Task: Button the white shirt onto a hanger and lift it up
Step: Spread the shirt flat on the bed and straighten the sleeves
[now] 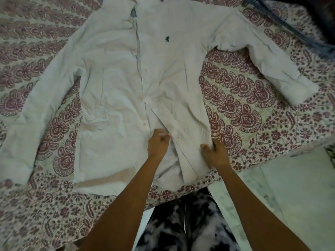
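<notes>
- Two hands work at the lower front of the white shirt, toward 6 o'clock in the view.
- Spread front-up on a patterned bedspread, the shirt has its collar at 12 o'clock, its hem at 6, and its sleeves reaching toward 8 and 3 o'clock.
- The left hand has its fingers curled and pinches the shirt's front edge. The fingertips are blurred, so it is probably only cloth they hold.
- The right hand, just at 3 o'clock of the left, grips a fold of the front panel between thumb and curled fingers.
- A pale button sits at 11 o'clock of the left hand.
- A small dark emblem marks the chest, at 12 o'clock of the hands.
- Dark blue cloth lies at 2 o'clock, a pale floor shows at 4, and black-and-white trousers at 6.
</notes>
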`<control>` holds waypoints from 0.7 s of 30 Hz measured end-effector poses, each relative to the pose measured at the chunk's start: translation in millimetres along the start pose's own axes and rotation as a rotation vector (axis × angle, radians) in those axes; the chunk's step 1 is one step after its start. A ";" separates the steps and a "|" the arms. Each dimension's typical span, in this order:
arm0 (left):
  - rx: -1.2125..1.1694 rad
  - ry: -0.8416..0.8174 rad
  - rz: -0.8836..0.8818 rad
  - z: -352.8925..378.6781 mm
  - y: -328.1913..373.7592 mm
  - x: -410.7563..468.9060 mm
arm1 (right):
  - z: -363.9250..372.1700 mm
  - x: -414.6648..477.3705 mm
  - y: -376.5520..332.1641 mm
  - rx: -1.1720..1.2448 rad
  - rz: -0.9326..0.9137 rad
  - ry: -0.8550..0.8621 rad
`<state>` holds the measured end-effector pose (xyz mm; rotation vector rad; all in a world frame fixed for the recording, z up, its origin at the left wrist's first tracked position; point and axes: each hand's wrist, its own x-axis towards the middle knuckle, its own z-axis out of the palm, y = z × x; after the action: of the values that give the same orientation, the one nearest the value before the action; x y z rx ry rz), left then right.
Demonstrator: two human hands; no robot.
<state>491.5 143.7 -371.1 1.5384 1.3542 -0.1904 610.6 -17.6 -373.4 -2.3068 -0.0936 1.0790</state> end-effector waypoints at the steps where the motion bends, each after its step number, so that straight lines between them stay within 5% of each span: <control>1: -0.028 -0.050 -0.043 4.4 3.3 -7.2 | -2.0 -6.5 7.6 0.020 0.006 -0.009; 5: -0.168 -0.149 -0.032 29.3 8.1 -28.7 | -8.5 -23.9 35.3 0.077 -0.026 -0.026; 9: -0.216 0.235 0.040 42.0 3.9 -31.9 | -6.9 -35.7 45.5 0.256 -0.094 -0.001; 11: -0.209 0.275 0.039 46.6 3.1 -32.1 | -4.7 -40.3 47.5 0.297 -0.146 -0.004; 19: 0.030 0.376 0.095 52.1 22.4 -55.6 | -18.2 -51.4 35.5 0.258 -0.242 -0.083; 21: 0.202 0.268 0.007 55.7 24.8 -61.9 | -22.2 -53.9 34.9 0.268 -0.246 -0.101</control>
<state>516.4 66.4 -340.1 1.7860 1.5771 -0.1215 584.4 -73.1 -344.3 -1.9455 -0.2498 1.0146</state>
